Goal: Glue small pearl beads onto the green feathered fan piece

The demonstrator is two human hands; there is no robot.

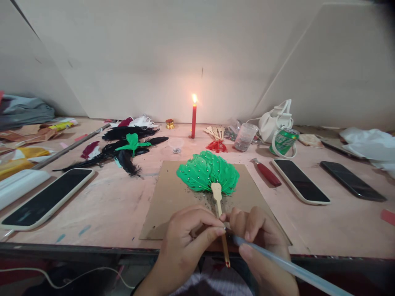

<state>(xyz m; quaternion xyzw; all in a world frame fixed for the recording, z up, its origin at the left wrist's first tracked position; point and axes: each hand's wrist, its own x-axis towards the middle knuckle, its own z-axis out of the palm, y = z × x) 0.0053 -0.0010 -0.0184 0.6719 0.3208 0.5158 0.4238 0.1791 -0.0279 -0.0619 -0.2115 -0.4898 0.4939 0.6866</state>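
A green feather fan (208,170) dotted with small pearly beads lies on a brown cardboard sheet (166,197). Its pale wooden handle (217,197) points toward me and passes by both hands. My left hand (193,242) pinches thumb and forefinger together beside the handle, on something tiny that I cannot make out. Close to those fingertips, my right hand (262,238) has its fingers closed round a translucent glue stick (286,263), which slants down to the lower right.
A lit red candle (194,121) stands at the back. Black feathers (123,144) and a phone (49,197) lie left. Rightward are a plastic cup (246,137), green can (284,142), red-handled tool (268,172) and two phones (300,181).
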